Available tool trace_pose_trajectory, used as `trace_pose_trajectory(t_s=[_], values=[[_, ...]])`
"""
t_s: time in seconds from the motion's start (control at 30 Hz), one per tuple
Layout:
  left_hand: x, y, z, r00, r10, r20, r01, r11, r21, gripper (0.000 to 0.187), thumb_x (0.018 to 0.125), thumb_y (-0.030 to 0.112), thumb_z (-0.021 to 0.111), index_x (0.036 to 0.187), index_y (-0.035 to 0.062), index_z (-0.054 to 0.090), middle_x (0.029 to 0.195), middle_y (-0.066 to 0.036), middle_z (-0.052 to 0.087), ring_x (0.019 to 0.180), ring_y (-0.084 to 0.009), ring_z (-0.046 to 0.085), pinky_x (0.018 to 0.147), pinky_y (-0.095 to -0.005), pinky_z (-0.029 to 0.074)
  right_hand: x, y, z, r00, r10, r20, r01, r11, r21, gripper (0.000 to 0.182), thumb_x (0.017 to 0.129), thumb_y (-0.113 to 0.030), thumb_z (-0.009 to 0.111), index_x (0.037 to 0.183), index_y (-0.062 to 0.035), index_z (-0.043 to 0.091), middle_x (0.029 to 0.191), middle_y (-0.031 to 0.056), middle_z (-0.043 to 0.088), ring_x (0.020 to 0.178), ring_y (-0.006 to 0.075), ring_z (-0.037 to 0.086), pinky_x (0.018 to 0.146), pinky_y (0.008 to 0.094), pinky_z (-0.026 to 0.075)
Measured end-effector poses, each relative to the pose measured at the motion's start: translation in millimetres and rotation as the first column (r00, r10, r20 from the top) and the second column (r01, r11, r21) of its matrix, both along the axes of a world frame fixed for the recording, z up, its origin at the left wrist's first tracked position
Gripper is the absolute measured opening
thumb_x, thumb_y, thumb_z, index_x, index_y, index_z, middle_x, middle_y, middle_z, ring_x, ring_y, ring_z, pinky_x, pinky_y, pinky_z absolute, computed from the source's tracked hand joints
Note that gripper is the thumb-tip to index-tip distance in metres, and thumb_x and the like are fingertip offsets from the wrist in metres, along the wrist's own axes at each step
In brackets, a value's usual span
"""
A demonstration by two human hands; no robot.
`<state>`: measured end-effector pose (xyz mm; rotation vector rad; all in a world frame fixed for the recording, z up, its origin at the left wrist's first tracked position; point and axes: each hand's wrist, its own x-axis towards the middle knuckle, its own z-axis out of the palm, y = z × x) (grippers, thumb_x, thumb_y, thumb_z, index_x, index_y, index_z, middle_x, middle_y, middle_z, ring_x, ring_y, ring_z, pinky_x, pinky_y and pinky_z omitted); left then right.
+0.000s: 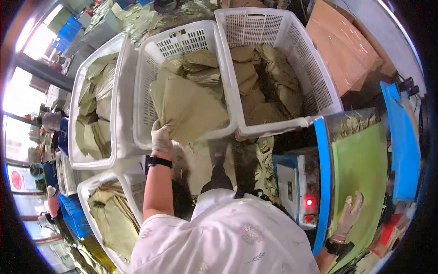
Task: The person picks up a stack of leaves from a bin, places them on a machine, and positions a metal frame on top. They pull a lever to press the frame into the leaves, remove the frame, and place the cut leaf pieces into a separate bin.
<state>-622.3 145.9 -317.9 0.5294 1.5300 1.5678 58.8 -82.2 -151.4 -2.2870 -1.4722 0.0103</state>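
My left hand [162,136], in a white glove, pinches the near left corner of a stack of thin olive-tan sheets [194,107]. The stack tilts across the near part of the middle white plastic crate [139,102], overlapping its near rim. Below it in that crate, more folded sheets [200,61] show. Off to the right, my right hand [350,211], also gloved, is over the flat green surface [358,169] of a blue-edged machine. Its fingers are apart, with nothing seen in them.
A right crate [315,68] and a left crate [116,109] hold folded bundles; another crate [82,192] stands lower left. A control box [292,187] with a lit red lamp [309,202] adjoins the machine. A cardboard box [342,45] stands behind it.
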Motion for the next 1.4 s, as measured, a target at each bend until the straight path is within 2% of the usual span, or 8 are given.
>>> trace_pose_trajectory(t_s=[0.33, 0.53, 0.7, 0.9, 0.97, 1.1, 1.23, 1.4], values=[[-91.9, 210.4, -53.7, 0.836, -0.521, 0.171, 0.540, 0.837, -0.089, 0.064, 0.074, -0.005, 0.076, 0.135, -0.0030, 0.056, 0.113, -0.015, 0.069, 0.095, -0.0247, 0.069, 0.082, -0.0354, 0.057, -53.9, 54.6, -16.9, 0.856, -0.182, 0.484, 0.317, 0.924, -0.213, 0.053, 0.108, -0.043, 0.040, 0.151, -0.0130, 0.044, 0.155, 0.0214, 0.041, 0.140, 0.0422, 0.039, 0.117, 0.0518, 0.030], [-82.4, 252.5, -170.2, 0.527, -0.545, -0.652, 0.336, 0.838, -0.429, 0.063, 0.077, 0.014, 0.082, 0.132, -0.0024, 0.059, 0.116, -0.016, 0.070, 0.104, -0.0291, 0.066, 0.084, -0.0365, 0.055, -53.3, 70.1, -4.5, 0.940, -0.118, 0.320, 0.175, 0.973, -0.153, 0.055, 0.107, -0.041, 0.044, 0.148, -0.0032, 0.046, 0.150, 0.0218, 0.046, 0.137, 0.0417, 0.043, 0.115, 0.0501, 0.032], [-18.8, 127.9, -50.9, 0.725, -0.629, -0.279, 0.513, 0.765, -0.390, 0.049, 0.081, 0.027, 0.081, 0.120, 0.0007, 0.066, 0.113, -0.012, 0.071, 0.097, -0.0228, 0.067, 0.087, -0.0348, 0.054, -146.4, 162.4, 7.6, 0.995, -0.051, -0.088, 0.061, 0.990, 0.125, 0.050, 0.104, -0.031, 0.055, 0.139, 0.0036, 0.052, 0.145, 0.0210, 0.051, 0.135, 0.0396, 0.046, 0.114, 0.0482, 0.034], [-8.0, -28.8, -25.5, 0.955, -0.281, -0.092, 0.248, 0.932, -0.263, 0.029, 0.089, 0.017, 0.072, 0.113, 0.0013, 0.068, 0.102, -0.009, 0.073, 0.090, -0.0204, 0.067, 0.082, -0.0340, 0.054, -259.7, 258.2, -61.4, 0.707, 0.707, -0.012, -0.701, 0.704, 0.110, 0.045, 0.094, -0.020, 0.065, 0.132, 0.0022, 0.055, 0.142, 0.0233, 0.052, 0.133, 0.0404, 0.047, 0.114, 0.0500, 0.034], [1.7, -84.8, 39.9, 0.769, -0.229, -0.597, 0.089, 0.963, -0.255, 0.027, 0.089, 0.015, 0.071, 0.112, 0.0006, 0.068, 0.101, -0.010, 0.074, 0.090, -0.0212, 0.068, 0.083, -0.0342, 0.054, -282.7, 270.5, -111.2, 0.648, 0.752, -0.120, -0.754, 0.656, 0.036, 0.050, 0.094, -0.023, 0.065, 0.136, 0.0012, 0.052, 0.143, 0.0238, 0.050, 0.135, 0.0405, 0.045, 0.114, 0.0498, 0.035], [8.5, -217.6, 89.0, 0.834, 0.140, -0.534, -0.244, 0.961, -0.129, 0.025, 0.089, 0.011, 0.068, 0.112, 0.0006, 0.068, 0.098, -0.015, 0.072, 0.089, -0.0231, 0.069, 0.084, -0.0343, 0.054, -297.2, 283.3, -185.8, 0.640, 0.723, -0.258, -0.767, 0.585, -0.264, 0.071, 0.094, -0.037, 0.067, 0.148, 0.0015, 0.041, 0.143, 0.0277, 0.051, 0.133, 0.0436, 0.048, 0.111, 0.0469, 0.038], [-13.1, -354.0, 71.2, 0.590, 0.433, -0.682, -0.693, 0.704, -0.153, 0.030, 0.084, 0.015, 0.073, 0.110, -0.0009, 0.069, 0.097, -0.018, 0.073, 0.092, -0.0296, 0.071, 0.083, -0.0384, 0.055, -315.7, 276.8, -184.3, 0.562, 0.827, -0.010, -0.786, 0.530, -0.319, 0.077, 0.090, -0.037, 0.071, 0.147, 0.0058, 0.041, 0.143, 0.0301, 0.051, 0.132, 0.0420, 0.050, 0.112, 0.0468, 0.039], [-39.3, -471.6, 76.0, 0.689, -0.105, -0.717, -0.714, 0.075, -0.696, 0.071, 0.074, 0.048, 0.082, 0.125, 0.0024, 0.062, 0.127, -0.023, 0.064, 0.122, -0.0412, 0.059, 0.100, -0.0471, 0.050, -305.0, 289.8, -199.0, 0.543, 0.826, 0.150, -0.729, 0.553, -0.403, 0.096, 0.087, -0.044, 0.074, 0.157, 0.0001, 0.026, 0.140, 0.0293, 0.055, 0.129, 0.0439, 0.052, 0.111, 0.0465, 0.040]])
